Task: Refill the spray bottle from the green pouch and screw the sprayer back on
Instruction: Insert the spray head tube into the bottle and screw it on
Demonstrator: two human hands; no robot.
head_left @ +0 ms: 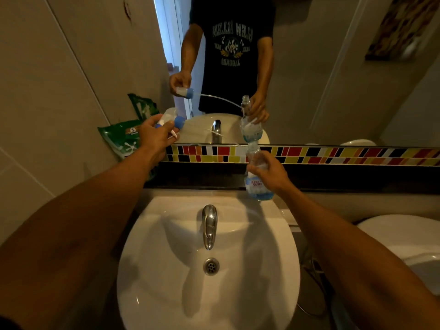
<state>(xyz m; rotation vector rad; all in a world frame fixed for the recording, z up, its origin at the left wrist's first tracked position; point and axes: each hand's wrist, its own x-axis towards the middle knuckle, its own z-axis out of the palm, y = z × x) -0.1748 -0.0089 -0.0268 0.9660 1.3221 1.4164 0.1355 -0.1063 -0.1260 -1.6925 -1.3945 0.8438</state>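
My right hand point(269, 173) grips a clear spray bottle point(256, 186) with a blue base, standing upright on the ledge behind the basin with its neck uncapped. My left hand point(156, 135) holds the white and blue sprayer head point(171, 122) off to the left, level with the mirror's lower edge. Its thin dip tube point(215, 134) stretches right towards the bottle neck. The green pouch point(123, 139) leans against the left wall behind my left hand, partly hidden by it.
A white basin point(166, 270) with a chrome tap point(209, 225) lies below my arms. A mirror point(321, 67) above a coloured tile strip point(333, 156) reflects a person, both hands and the bottle. A toilet point(404, 236) stands at the right.
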